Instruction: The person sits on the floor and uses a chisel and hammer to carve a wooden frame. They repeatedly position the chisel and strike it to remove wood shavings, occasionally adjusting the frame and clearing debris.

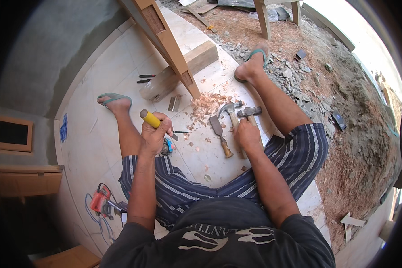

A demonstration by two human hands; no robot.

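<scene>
My left hand (155, 135) is closed around the yellow handle (150, 119) of what looks like a chisel, its blade mostly hidden. My right hand (247, 135) grips the wooden handle of a hammer (249, 111), whose head lies on the tiles. Beside it rests a claw hammer (231, 108). A wide chisel (219, 131) with a wooden handle lies between my hands. Ahead, a brown wooden door or frame piece (167, 42) with recesses cut in its edge leans across a thick timber block (201, 58). Wood shavings (210, 103) are heaped by its lower end.
A metal hinge (174, 103) and black-handled tools (146, 78) lie near the block. A blue and black object (166, 147) sits below my left hand. A red power tool (101, 199) with a cord is at lower left. Rubble and dirt (295, 82) border the tiles at right.
</scene>
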